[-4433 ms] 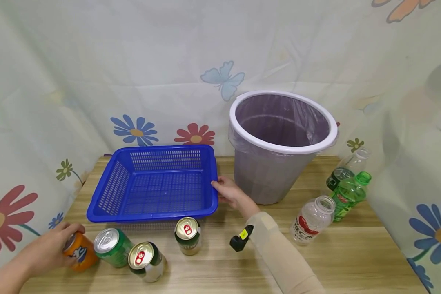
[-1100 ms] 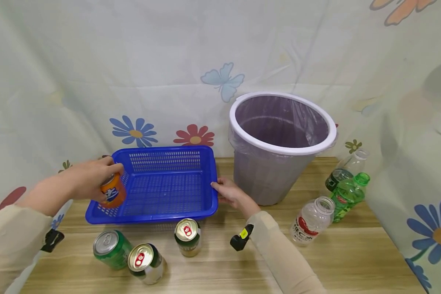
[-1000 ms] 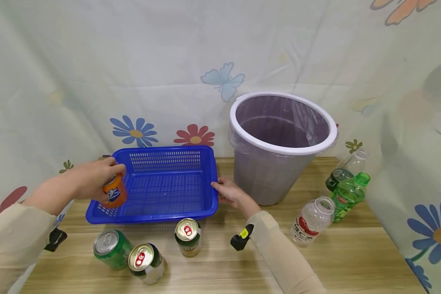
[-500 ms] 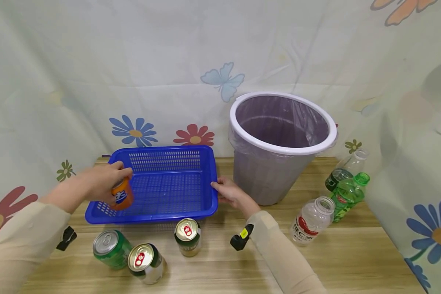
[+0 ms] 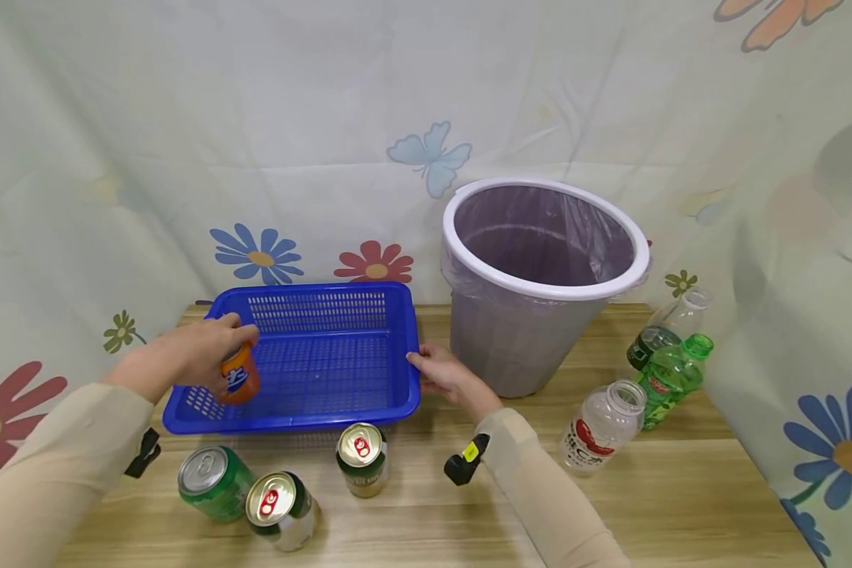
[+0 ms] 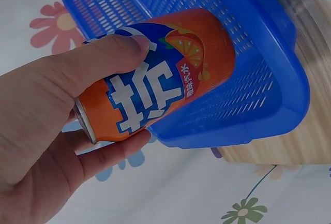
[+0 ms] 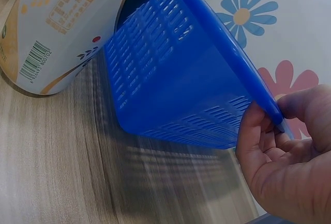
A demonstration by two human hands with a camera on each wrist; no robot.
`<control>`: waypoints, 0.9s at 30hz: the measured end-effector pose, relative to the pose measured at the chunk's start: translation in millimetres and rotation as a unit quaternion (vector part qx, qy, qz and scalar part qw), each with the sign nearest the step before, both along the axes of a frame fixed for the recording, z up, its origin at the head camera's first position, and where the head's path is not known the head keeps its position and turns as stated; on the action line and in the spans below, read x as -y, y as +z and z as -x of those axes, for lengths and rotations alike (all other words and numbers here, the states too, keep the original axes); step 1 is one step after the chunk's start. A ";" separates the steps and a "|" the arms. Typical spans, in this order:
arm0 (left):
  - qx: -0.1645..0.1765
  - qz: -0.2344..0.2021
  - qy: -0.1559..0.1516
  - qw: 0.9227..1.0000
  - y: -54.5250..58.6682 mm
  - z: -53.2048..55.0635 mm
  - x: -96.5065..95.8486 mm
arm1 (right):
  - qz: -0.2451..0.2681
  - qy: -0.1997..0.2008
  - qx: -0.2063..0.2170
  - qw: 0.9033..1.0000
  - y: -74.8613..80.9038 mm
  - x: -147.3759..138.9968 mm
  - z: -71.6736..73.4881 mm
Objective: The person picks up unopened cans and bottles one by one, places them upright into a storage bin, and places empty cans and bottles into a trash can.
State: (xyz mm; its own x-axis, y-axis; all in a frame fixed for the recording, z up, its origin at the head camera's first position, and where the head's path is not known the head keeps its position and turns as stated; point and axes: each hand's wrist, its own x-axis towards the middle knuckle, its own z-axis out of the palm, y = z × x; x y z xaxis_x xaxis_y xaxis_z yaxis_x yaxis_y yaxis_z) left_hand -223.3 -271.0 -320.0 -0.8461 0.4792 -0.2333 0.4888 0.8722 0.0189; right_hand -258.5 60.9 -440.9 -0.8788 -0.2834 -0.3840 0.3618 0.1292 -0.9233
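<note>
- Clamping orange can in left grip over blue basket at eight o'clock, brought from counter;
- Pinching rim, three o'clock, with right grip;
- Seemingly mostly carried; not yet let go

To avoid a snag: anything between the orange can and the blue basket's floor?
Nothing visible: the left hand holds the orange can over or in the blue basket, whose visible floor is bare; the can hides part.

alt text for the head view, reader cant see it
A person's left hand holds an orange can at the left end of a blue basket; the right hand grips its right side. Three more cans stand in front on a wooden table; a grey bin and three bottles stand to the right.
</note>
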 end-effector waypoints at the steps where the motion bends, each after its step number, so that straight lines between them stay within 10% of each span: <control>1: -0.001 -0.001 0.000 1.000 -0.8 1.3 0.4 | -0.001 0.001 0.000 1.000 0.1 -0.2 0.2; 27: 0.005 0.009 0.044 0.999 -22.4 20.3 8.9 | -0.007 -0.005 -0.003 1.000 1.7 0.7 -1.8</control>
State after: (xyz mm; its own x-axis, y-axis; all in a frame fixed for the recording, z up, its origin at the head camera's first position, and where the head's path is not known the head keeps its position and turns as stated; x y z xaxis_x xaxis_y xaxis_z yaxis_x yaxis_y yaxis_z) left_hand -243.6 -279.9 -342.4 -0.8823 0.3991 -0.2494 0.4105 0.9118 0.0071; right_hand -256.7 60.2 -439.2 -0.8840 -0.2695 -0.3820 0.3571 0.1381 -0.9238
